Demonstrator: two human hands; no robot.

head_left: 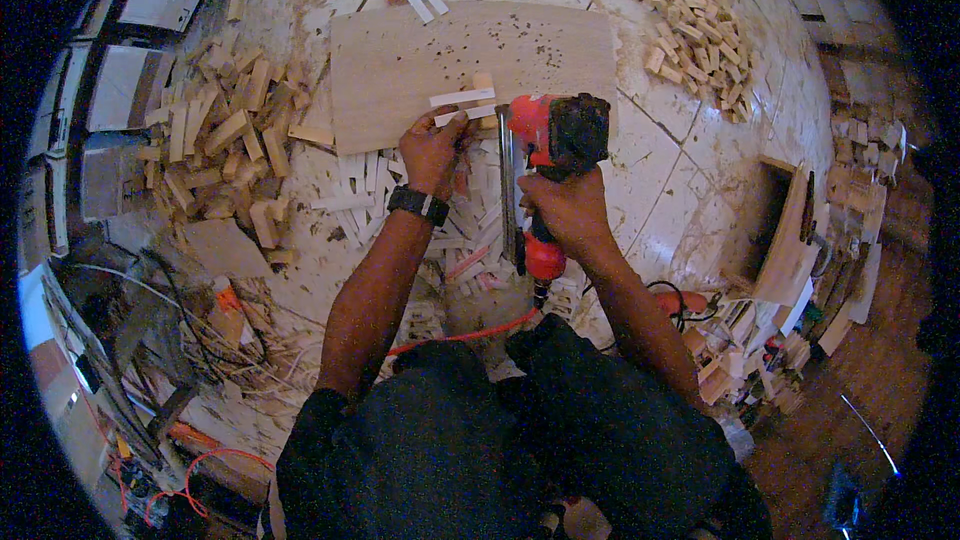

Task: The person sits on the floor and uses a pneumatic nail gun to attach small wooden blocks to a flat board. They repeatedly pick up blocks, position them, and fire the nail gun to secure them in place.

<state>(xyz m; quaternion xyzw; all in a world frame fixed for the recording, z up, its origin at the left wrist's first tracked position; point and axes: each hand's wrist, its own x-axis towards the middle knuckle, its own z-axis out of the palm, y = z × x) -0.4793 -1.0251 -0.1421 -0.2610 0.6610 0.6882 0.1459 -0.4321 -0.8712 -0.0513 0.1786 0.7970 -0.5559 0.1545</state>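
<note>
My right hand (568, 205) is wrapped round the handle of a red and black air nail gun (535, 130). A red air hose (470, 333) runs from beneath the gun's handle toward my legs. On the plywood board (375, 60) lies a small wooden piece (484, 82) with a white strip (462, 98) across it. My left hand (433, 155), with a dark watch at its wrist, pinches a second white strip (466, 114) just below the first. The gun's nose is beside that strip's right end; whether they touch I cannot tell.
Wooden blocks (225, 130) are heaped at the left, with another pile of small blocks (700, 35) at the far right. Loose white strips (350, 202) lie between my arms. An open wooden box (785, 225) and offcuts (750, 350) stand at the right. Cables (160, 280) trail at the left.
</note>
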